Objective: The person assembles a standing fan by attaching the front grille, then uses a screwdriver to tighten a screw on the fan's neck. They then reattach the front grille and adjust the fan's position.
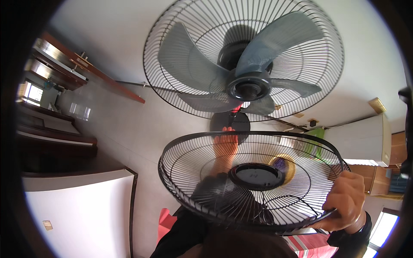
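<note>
My right hand [344,200] grips the rim of a round black wire fan grille [189,150], a front cover with a dark centre disc [260,175]. The grille is tilted in front of my body. Behind its wires my left hand [226,139] reaches forward, fingers stretched out near the fan's round black base [219,121]; whether it touches the stand is unclear. Above stands the fan with its front uncovered: grey translucent blades [275,43], a black hub [248,89] in the middle, and a rear wire grille [148,64] behind them.
At the right is a white cabinet-like box [361,137] with a green thing [316,139] beside it. A white panel with a dark edge [81,206] stands at lower left. Wooden door frames [99,77] are at the far left. Red cloth [309,245] shows at the bottom.
</note>
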Demonstrator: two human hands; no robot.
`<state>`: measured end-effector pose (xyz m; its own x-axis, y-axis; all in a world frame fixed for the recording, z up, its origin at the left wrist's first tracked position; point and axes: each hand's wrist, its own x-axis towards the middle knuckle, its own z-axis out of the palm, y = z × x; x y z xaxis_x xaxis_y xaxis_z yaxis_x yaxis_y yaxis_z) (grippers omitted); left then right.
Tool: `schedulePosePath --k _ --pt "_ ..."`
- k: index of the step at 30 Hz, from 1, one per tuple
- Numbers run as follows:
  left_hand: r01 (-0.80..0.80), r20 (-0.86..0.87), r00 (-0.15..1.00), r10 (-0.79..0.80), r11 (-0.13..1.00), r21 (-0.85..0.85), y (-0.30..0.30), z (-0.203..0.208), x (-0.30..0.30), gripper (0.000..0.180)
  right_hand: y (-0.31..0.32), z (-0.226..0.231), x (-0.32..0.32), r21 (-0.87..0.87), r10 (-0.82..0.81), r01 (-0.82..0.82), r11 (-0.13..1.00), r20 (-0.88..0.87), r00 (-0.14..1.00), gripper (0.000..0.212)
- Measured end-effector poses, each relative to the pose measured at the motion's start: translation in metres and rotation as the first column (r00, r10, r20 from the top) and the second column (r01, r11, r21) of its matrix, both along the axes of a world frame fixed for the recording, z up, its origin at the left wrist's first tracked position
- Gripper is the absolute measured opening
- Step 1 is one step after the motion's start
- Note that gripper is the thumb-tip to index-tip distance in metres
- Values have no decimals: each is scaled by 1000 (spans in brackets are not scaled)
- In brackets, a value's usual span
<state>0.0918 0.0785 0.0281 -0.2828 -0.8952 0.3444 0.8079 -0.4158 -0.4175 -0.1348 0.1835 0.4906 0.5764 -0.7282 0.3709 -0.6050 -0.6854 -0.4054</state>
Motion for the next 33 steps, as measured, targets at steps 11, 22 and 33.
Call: schedulePosePath --k 11,22,33 --pt "596 -947 316 -64 790 146 -20 -48 1 60 -15 -8 40 -76 -239 240 968 30 971 31" --pt "611 -935 346 -84 776 156 -25 -29 0 61 -11 6 43 -125 -381 379 917 12 925 27" --pt "631 -942 332 -47 754 185 -22 -24 -2 62 -8 24 40 -17 -320 320 947 -76 944 32"
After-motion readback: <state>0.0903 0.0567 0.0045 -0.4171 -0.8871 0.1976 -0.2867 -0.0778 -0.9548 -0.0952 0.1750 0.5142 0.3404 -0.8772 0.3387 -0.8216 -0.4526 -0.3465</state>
